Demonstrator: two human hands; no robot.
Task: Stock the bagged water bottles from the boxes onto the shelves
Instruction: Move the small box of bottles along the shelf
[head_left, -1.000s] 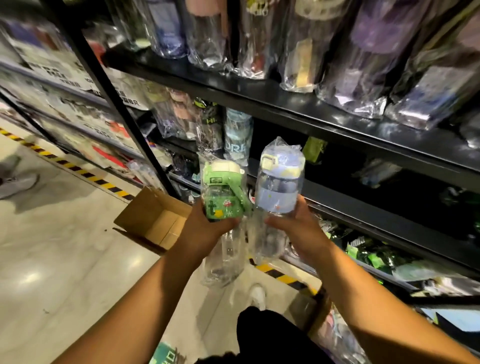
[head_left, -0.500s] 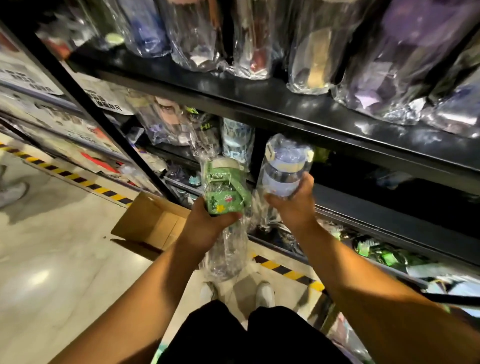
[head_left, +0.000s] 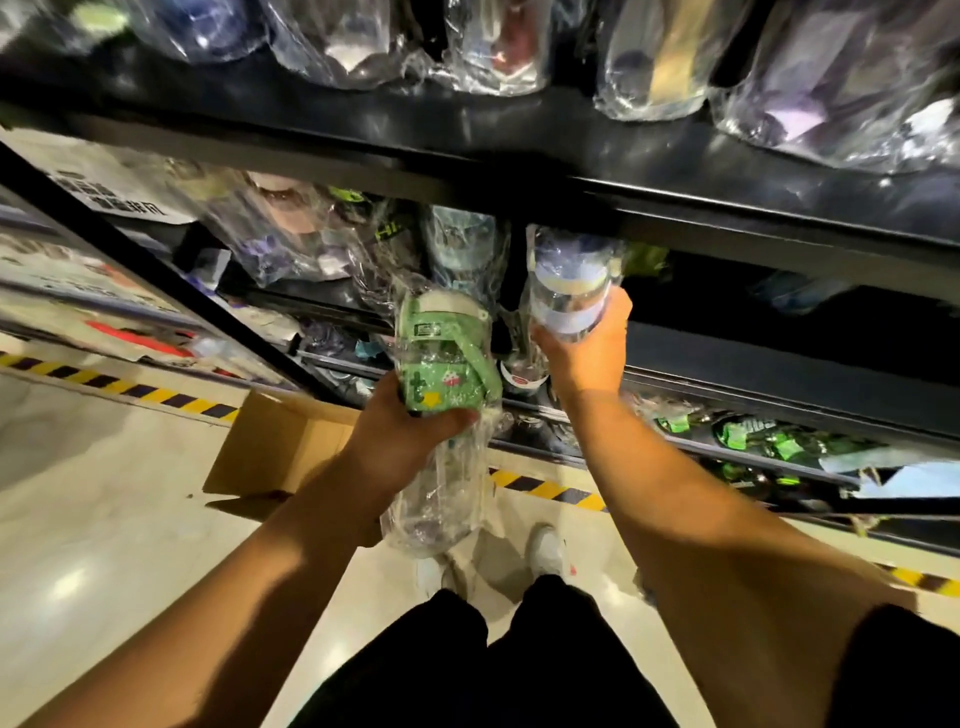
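Note:
My left hand (head_left: 410, 436) grips a green bagged water bottle (head_left: 441, 364) with a white lid, its clear bag hanging down below the hand. My right hand (head_left: 587, 353) grips a pale blue bagged bottle (head_left: 569, 291) from below, holding it up at the front edge of the middle shelf (head_left: 779, 358). The blue bottle's top is tucked under the upper shelf (head_left: 519, 150). An open cardboard box (head_left: 280, 441) lies on the floor left of my left hand.
Bagged bottles crowd the upper shelf and the left part of the middle shelf. The middle shelf right of the blue bottle is dark. Green packaged items (head_left: 753, 436) lie on the lowest shelf. Black-yellow tape (head_left: 119, 389) marks the floor. My shoes (head_left: 543, 551) stand below.
My right hand has pushed the blue bottle up and further in toward the middle shelf. The left hand with the green bottle has followed closer to the shelves. The view has tilted downward.

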